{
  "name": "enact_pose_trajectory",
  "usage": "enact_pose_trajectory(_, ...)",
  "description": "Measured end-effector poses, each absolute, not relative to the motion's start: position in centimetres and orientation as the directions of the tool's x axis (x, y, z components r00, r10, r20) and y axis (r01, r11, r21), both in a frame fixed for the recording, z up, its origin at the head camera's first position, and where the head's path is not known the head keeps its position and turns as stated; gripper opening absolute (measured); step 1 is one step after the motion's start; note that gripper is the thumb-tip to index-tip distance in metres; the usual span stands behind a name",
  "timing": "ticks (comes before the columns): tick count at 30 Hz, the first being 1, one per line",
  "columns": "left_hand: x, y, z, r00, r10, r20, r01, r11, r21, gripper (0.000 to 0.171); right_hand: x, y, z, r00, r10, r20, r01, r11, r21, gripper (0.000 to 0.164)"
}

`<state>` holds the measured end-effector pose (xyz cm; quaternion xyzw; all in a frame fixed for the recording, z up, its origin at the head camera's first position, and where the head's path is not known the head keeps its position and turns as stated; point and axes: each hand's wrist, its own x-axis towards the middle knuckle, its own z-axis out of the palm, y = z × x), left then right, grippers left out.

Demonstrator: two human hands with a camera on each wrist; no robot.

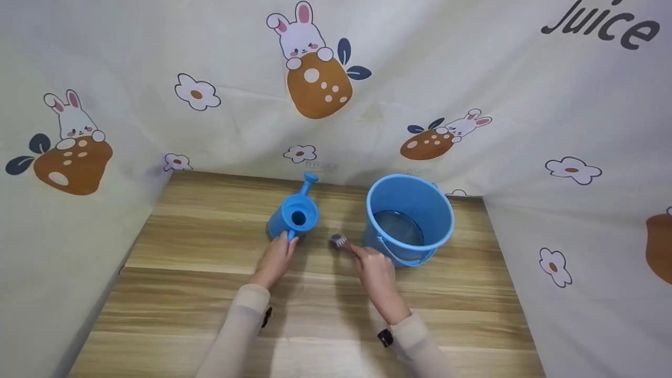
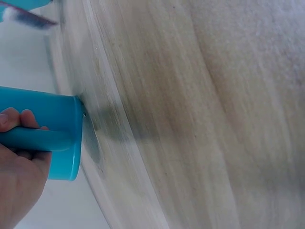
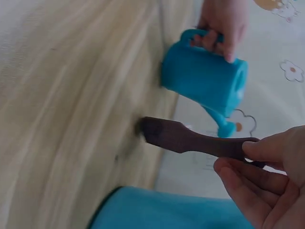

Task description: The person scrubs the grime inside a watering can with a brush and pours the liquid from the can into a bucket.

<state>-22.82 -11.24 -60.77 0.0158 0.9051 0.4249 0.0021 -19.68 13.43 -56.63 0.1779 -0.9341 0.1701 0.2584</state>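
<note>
A blue watering can point(image 1: 310, 207) stands on the wooden table, its spout pointing to the back wall. My left hand point(image 1: 275, 257) grips its handle point(image 2: 43, 139), fingers wrapped round it in the left wrist view. Between can and bucket, my right hand point(image 1: 377, 273) pinches a small dark brown brush point(image 3: 167, 136) by the end of its handle, thumb on one side and fingers on the other. The brush head point(image 1: 340, 241) points left, close over the tabletop. Just right of it stands a blue bucket point(image 1: 375, 236) with a dark, wet-looking bottom.
The wood-grain table point(image 1: 325, 341) ends at a pale cloth wall point(image 1: 241, 131) printed with rabbits and flowers, which also closes off both sides. The bucket's handle point(image 1: 401, 261) hangs down at its front, beside my right hand.
</note>
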Motion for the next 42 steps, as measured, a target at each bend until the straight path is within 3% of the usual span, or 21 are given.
enact_pose_trajectory(6,-22.9,-11.4,-60.8,-1.000,0.024,-0.007,0.009,0.596,0.803,0.022,-19.8,12.7,-59.0,-0.783,-0.272,0.559,-0.436,0.881,-0.181,0.016)
enact_pose_trajectory(13,-23.1,-11.5,-61.0,-1.000,0.030,0.009,0.025,0.600,0.800,0.022,-20.4,12.4,-60.8,-0.839,-0.319,0.441,-0.436,0.879,-0.193,0.014)
enact_pose_trajectory(18,-23.1,-11.5,-61.0,-0.999,0.030,0.042,0.052,0.631,0.774,0.022,-21.0,11.7,-61.5,-0.845,-0.328,0.423,-0.403,0.909,-0.102,0.012)
enact_pose_trajectory(25,-23.1,-11.4,-60.9,-0.999,0.031,-0.027,-0.003,0.603,0.798,0.022,-22.2,10.1,-62.8,-0.771,-0.374,0.515,-0.388,0.918,0.085,0.021)
enact_pose_trajectory(28,-23.1,-11.4,-60.8,-0.999,0.030,-0.037,-0.013,0.585,0.811,0.022,-22.4,9.6,-63.2,-0.784,-0.415,0.462,-0.414,0.904,0.110,0.018)
enact_pose_trajectory(34,-23.0,-11.6,-60.4,-1.000,0.001,0.027,0.023,0.516,0.857,0.025,-22.2,9.7,-63.0,-0.871,-0.435,0.227,-0.453,0.891,-0.031,0.016)
enact_pose_trajectory(39,-22.9,-12.3,-59.9,-0.998,-0.038,0.049,0.030,0.399,0.917,0.028,-21.3,10.7,-61.2,-0.873,-0.432,0.226,-0.478,0.848,-0.228,0.017)
enact_pose_trajectory(42,-22.8,-12.5,-59.7,-0.997,-0.057,0.047,0.026,0.324,0.946,0.029,-20.5,11.5,-59.8,-0.861,-0.442,0.251,-0.502,0.817,-0.285,0.017)
